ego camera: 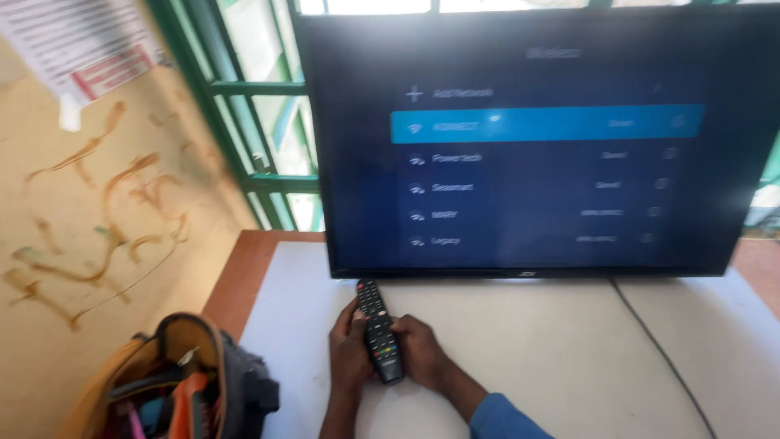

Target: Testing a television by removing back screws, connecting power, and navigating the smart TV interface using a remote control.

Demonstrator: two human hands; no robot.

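A: Where does the remote control lie?

B: Near the tabletop's left edge, before the television. Left hand and right hand close around it from both sides.

A: Surroundings?

B: A cable crosses the tabletop at right; an open bag sits beyond the left edge.

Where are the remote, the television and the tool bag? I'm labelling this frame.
remote (pixel 379 329), head view, on its button face between the hands.
television (pixel 536 154), head view, on the lit screen.
tool bag (pixel 183 382), head view, on its open top.
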